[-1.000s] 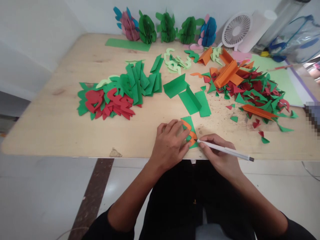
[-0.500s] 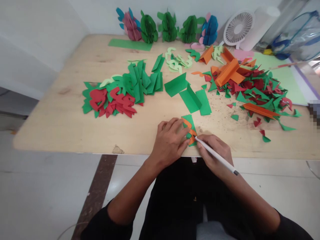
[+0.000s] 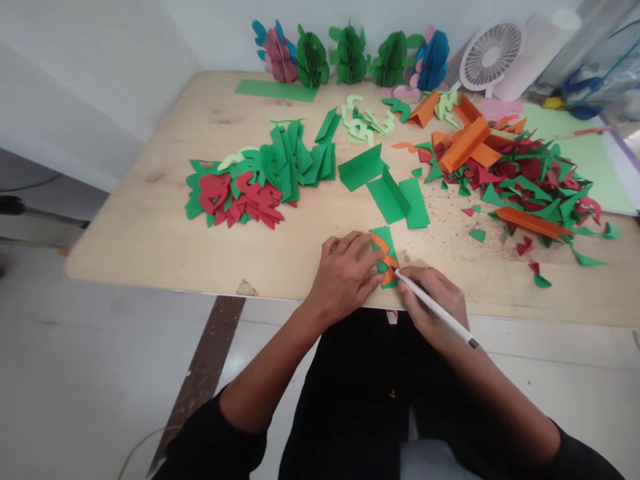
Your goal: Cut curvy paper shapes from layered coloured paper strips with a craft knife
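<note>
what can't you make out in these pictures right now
- Head view: part of the orange cutout and the green paper under it, hidden by the left hand.
- Head view: any line left by the white pen in the right hand, too small to tell.
- Head view: the bottom of the scrap pile, covered by its upper pieces.
- Head view: the clear plastic item, cut off by the right edge and blurred.

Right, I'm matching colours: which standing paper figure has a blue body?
The rightmost figure, nearest the white fan; the leftmost figure is mostly pink, the middle three green.
</note>
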Motion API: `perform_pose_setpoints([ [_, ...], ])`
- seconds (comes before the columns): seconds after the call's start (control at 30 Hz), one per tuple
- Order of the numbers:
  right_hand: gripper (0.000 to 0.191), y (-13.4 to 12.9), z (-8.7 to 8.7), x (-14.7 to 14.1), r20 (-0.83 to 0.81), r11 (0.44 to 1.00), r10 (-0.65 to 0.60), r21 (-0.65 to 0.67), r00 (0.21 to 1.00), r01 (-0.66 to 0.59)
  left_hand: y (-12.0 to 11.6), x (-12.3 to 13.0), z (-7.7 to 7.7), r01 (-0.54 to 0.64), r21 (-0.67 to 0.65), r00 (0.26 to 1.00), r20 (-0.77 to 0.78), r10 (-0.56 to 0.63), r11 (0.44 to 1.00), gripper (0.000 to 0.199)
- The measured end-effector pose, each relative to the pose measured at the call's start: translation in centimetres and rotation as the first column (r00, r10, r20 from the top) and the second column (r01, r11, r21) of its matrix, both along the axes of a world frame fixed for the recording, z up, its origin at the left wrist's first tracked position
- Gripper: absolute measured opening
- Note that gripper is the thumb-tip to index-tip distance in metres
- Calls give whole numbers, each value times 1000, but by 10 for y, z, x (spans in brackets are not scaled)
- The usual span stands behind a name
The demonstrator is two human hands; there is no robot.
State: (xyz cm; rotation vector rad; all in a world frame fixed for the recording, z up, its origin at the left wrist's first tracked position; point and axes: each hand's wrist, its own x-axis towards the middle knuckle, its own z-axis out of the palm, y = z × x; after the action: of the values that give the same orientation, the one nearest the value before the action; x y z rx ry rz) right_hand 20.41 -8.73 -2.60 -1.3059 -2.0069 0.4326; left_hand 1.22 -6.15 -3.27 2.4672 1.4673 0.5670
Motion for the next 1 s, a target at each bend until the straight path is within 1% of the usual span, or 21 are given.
perform_pose_setpoints([
  [0.07, 12, 0, 2, 0, -21, 999, -11, -35, 1000, 10, 0, 0, 0, -2, 3, 1000, 4, 2, 1000, 25],
  [0.13, 12, -2, 6, 1, -64, 994, -50, -104, 997, 43, 0, 0, -1, -4, 11, 1000, 10, 4, 1000, 25],
  [0.23, 11, -4, 14, 0, -111, 969, -130, -222, 985, 103, 0, 0, -1, -3, 14, 1000, 15, 2, 1000, 25],
  [0.3, 11, -5, 18, 0, -111, 959, -137, -263, 984, 104, 0, 0, -1, -1, 10, 1000, 18, 1, 1000, 25],
  [0.47, 10, -6, 18, -3, -82, 969, -56, -244, 995, 34, -1, -1, 0, -4, 3, 1000, 29, 4, 1000, 25],
  [0.6, 8, -6, 15, -3, -67, 972, -53, -234, 996, 36, -1, -1, 1, -1, 1, 1000, 24, 1, 1000, 25],
  [0.8, 7, -6, 16, -3, -28, 979, -24, -202, 999, 18, 0, -1, 1, -2, -2, 1000, 25, 2, 1000, 24],
  [1.0, 6, -6, 15, -4, -34, 978, -24, -207, 999, 16, 0, -1, 1, -1, -4, 1000, 27, 1, 1000, 24],
])
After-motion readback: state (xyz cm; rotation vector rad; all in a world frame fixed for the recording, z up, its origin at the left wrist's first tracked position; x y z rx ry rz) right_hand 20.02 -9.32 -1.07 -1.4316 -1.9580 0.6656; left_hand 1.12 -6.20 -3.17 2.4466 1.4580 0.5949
